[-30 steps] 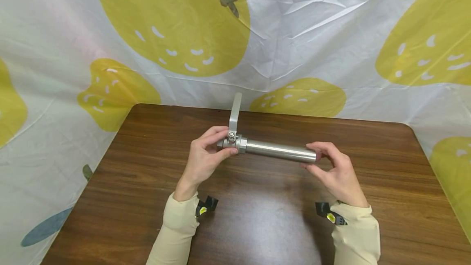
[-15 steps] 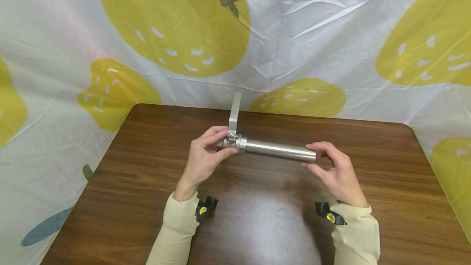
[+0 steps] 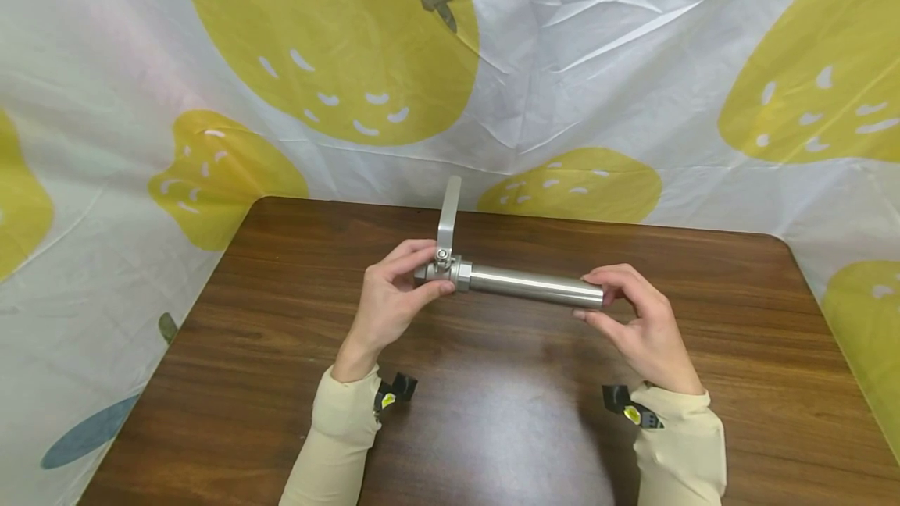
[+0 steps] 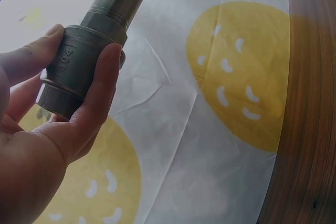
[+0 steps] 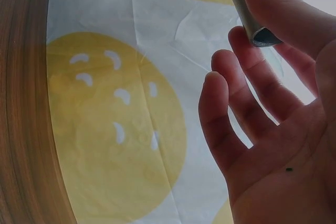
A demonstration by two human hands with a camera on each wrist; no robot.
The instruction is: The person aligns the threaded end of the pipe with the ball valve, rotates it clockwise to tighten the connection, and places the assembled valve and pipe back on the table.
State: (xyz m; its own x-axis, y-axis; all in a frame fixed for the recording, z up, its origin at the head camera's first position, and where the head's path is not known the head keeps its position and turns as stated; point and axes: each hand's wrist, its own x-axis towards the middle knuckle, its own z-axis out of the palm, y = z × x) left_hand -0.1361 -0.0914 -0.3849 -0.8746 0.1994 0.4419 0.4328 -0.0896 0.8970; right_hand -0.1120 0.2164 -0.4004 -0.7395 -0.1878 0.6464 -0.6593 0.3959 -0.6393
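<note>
A steel ball valve (image 3: 443, 272) with a flat lever handle (image 3: 448, 213) is joined at its right end to a straight metal pipe (image 3: 534, 287). My left hand (image 3: 390, 303) grips the valve body between thumb and fingers; in the left wrist view the body (image 4: 76, 59) shows raised "304" lettering. At the pipe's far end, my right hand (image 3: 643, 326) pinches it with thumb above and below spread apart. The right wrist view shows the open pipe end (image 5: 265, 38), with the other fingers loosely curved beside it. The lever points away toward the back of the table.
Beneath the hands lies a dark wood-grain table (image 3: 492, 428) with rounded back corners. A white cloth (image 3: 520, 61) printed with yellow fruit hangs behind it and along both sides. Black straps with small devices (image 3: 387, 397) sit on both wrists.
The right hand's fingers have shifted slightly up and along the pipe's end, and that end has moved very slightly. The left hand and valve stay almost in place.
</note>
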